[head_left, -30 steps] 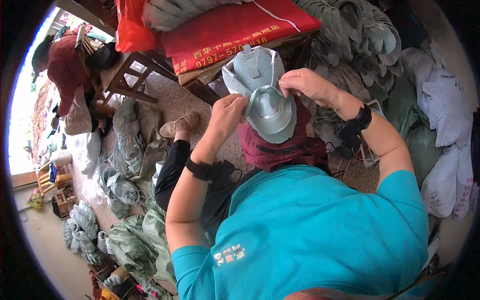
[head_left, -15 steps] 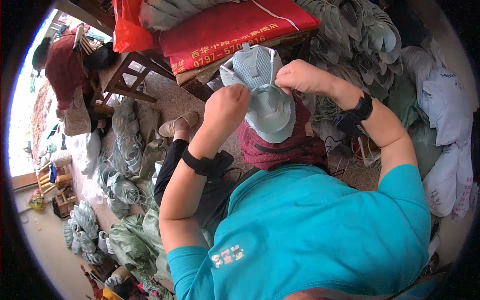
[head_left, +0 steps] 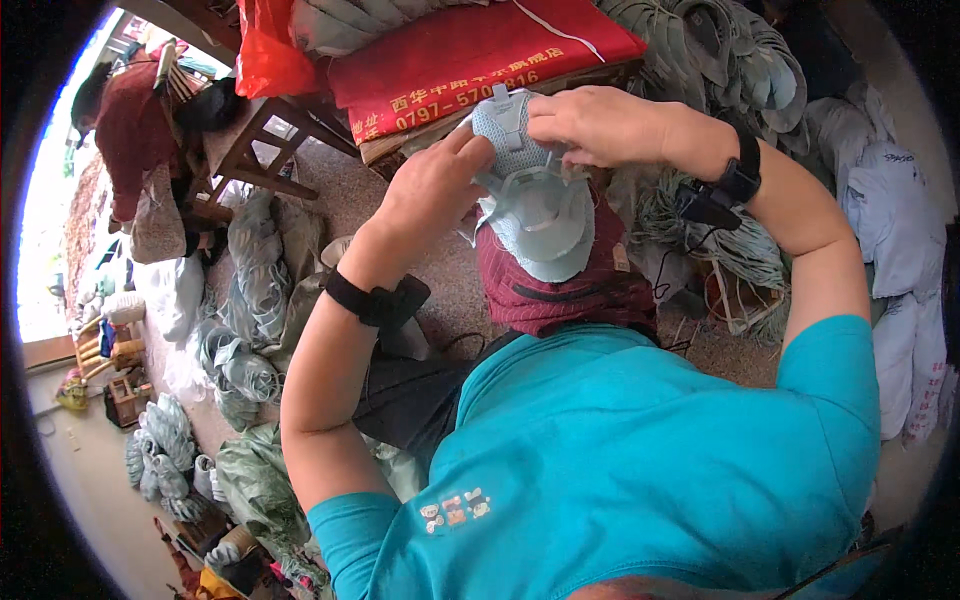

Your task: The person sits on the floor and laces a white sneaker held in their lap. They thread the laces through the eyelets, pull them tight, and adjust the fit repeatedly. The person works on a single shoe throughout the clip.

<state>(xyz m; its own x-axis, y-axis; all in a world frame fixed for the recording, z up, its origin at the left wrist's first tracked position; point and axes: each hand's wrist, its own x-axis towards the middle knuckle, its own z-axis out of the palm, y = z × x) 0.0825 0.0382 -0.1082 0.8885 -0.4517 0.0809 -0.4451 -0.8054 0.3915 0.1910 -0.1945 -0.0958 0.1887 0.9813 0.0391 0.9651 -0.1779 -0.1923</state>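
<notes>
Both my hands hold a pale blue-green mesh shoe upper [head_left: 535, 210] up in front of my chest, over a dark red cloth [head_left: 565, 290] on my lap. My left hand [head_left: 435, 190] grips its left side with the thumb pressed on the mesh. My right hand [head_left: 595, 125] pinches its top edge near a pale strap. Each wrist wears a black band. My teal shirt fills the lower part of the view.
A wooden bench with a red printed cushion [head_left: 470, 55] stands ahead. Heaps of pale green shoe uppers [head_left: 740, 60] lie at the right and bundles of them [head_left: 245, 300] on the floor at left. A wooden chair [head_left: 250, 150] and a person in red [head_left: 130, 130] are far left.
The shoe upper has been turned and folded in my hands; both hands have shifted closer together on its top part.
</notes>
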